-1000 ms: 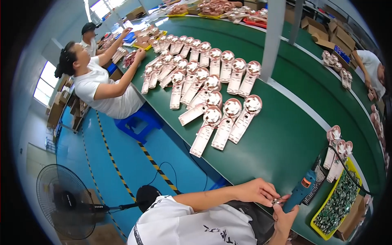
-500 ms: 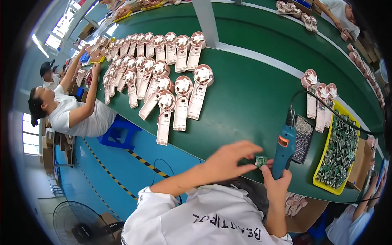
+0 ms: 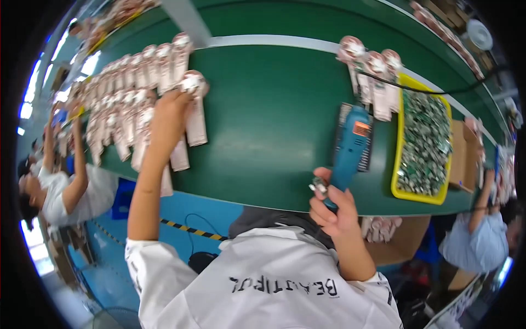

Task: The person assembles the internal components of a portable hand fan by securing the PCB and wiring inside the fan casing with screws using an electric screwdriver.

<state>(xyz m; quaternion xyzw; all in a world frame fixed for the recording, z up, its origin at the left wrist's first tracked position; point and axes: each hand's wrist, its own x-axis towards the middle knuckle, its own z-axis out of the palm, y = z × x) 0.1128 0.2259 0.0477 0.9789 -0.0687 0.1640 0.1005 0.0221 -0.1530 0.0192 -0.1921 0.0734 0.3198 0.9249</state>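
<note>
My left hand (image 3: 171, 118) reaches over the rows of pink handheld fan housings. Its fingers curl closed at the lower rim of the nearest right-hand fan housing (image 3: 196, 129); the fingertips are partly hidden. White fan blades show in the round head. My right hand (image 3: 335, 211) is closed around the lower part of a teal electric screwdriver (image 3: 349, 151). A small circuit board (image 3: 318, 186) is also pinched between that hand's thumb and fingers, tilted. Behind the screwdriver lies a dark tray (image 3: 364, 156), mostly covered; its screws hardly show from here.
A yellow bin (image 3: 395, 175) full of small circuit boards stands at the right, a cardboard box (image 3: 463, 159) beside it. Several more fan housings (image 3: 377, 82) lie behind. A black cable (image 3: 433, 90) runs above the green bench (image 3: 263, 120). Co-workers sit left and right.
My left hand has left the circuit board and moved left to the fan housings. My right hand keeps the screwdriver and board. The whole view has turned, so the bench looks more level.
</note>
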